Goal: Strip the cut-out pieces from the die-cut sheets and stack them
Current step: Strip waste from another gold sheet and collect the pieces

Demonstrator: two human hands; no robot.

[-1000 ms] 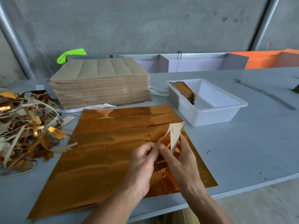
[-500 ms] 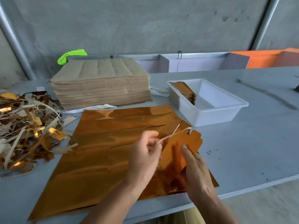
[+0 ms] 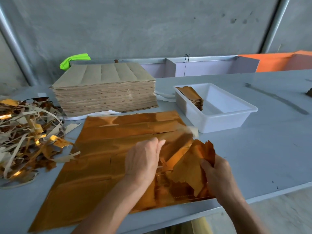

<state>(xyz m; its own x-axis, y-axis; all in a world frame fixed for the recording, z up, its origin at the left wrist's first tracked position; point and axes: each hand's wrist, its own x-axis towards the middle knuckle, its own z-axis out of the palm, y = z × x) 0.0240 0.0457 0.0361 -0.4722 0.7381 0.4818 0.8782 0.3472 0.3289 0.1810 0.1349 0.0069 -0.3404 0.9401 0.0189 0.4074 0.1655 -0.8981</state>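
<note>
Lower right, the right hand (image 3: 219, 174) grips a lifted gold foil cut-out piece (image 3: 190, 168) to tear it free, while the left hand (image 3: 143, 159), fingers apparently pinching a blurred pale waste strip (image 3: 187, 130), hovers over the glossy gold die-cut sheet (image 3: 104, 159).

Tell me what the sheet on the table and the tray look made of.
Die-cut sheet: looks like thin paperboard with a glossy gold-orange metallic foil face; it mirrors the light, and the scrap strips show a dull beige back. White tray: probably moulded plastic, smooth, slightly translucent, with a rolled rim.
</note>
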